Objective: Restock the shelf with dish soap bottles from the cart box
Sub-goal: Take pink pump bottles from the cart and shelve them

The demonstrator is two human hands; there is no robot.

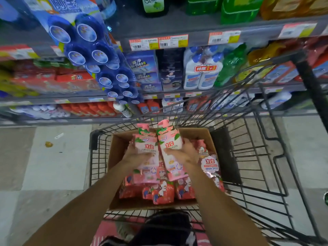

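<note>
Lifting two pink bottles out of the cart box

Your left hand (137, 155) is wrapped round one pink pump bottle (147, 151), and your right hand (184, 153) grips a second pink pump bottle (170, 148). Both bottles are raised above the cardboard box (200, 135) with pumps pointing away from you and their sides touching, which looks like a way to carry a pair in one trip.

You hold each near its middle, thumbs across the front labels, likely so the weight balances and the pump heads stay free.

More bottles (163, 194) lie flat and packed in the box, filling its near edge and right side. The box sits in the wire cart (266, 157), parked facing the shelves (195, 41) so the reach is short.

Where on the shelves the pink soap belongs cannot be told from this view.
</note>
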